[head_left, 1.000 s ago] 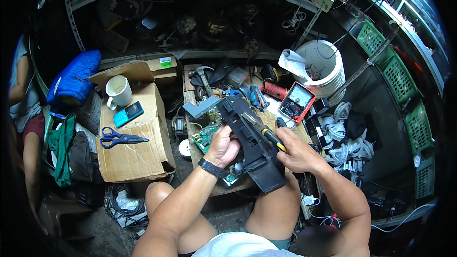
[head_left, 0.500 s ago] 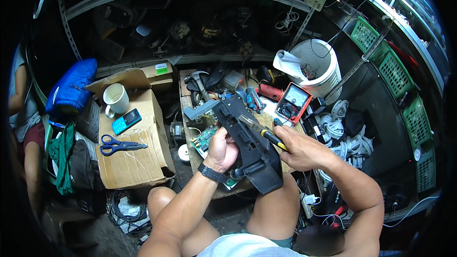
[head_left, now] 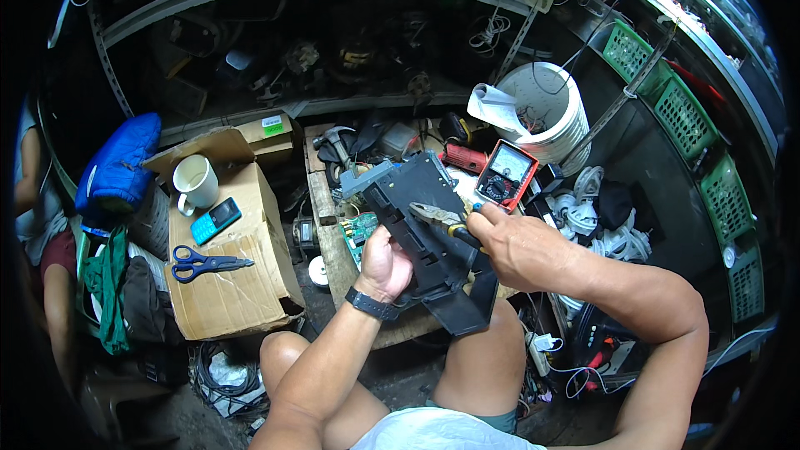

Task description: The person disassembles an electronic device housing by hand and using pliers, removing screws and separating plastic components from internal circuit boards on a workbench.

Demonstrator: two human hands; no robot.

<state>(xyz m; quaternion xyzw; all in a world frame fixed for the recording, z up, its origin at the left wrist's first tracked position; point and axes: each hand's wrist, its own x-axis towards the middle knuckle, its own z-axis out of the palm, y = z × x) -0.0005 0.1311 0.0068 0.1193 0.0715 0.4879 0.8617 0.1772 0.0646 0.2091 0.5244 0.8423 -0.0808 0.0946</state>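
Note:
My left hand (head_left: 386, 267), a watch on its wrist, grips the left edge of a black plastic housing (head_left: 423, 185), tilted above my knees. With my right hand (head_left: 523, 243) I hold pliers (head_left: 433, 213) with yellow and black handles. Their metal jaws lie over the middle of the housing; whether they grip any part of it I cannot tell. A grey piece (head_left: 367, 177) juts from the housing's far left end. Partly behind my left hand and the housing is a green circuit board (head_left: 356, 234) on the wooden bench (head_left: 322, 200).
Beyond the housing lie a hammer (head_left: 338, 142) and a red-framed analog multimeter (head_left: 508, 173). A cardboard box (head_left: 242, 304) at left carries a mug (head_left: 197, 181), phone (head_left: 215, 220) and scissors (head_left: 208, 264). A white bucket (head_left: 562, 112) stands at back right. Another person's arm (head_left: 57, 308) shows far left.
The pliers and my right hand have shifted a little left and turned, the jaws now pointing more leftward. The housing has tilted slightly in my left hand. The whole view has shifted slightly.

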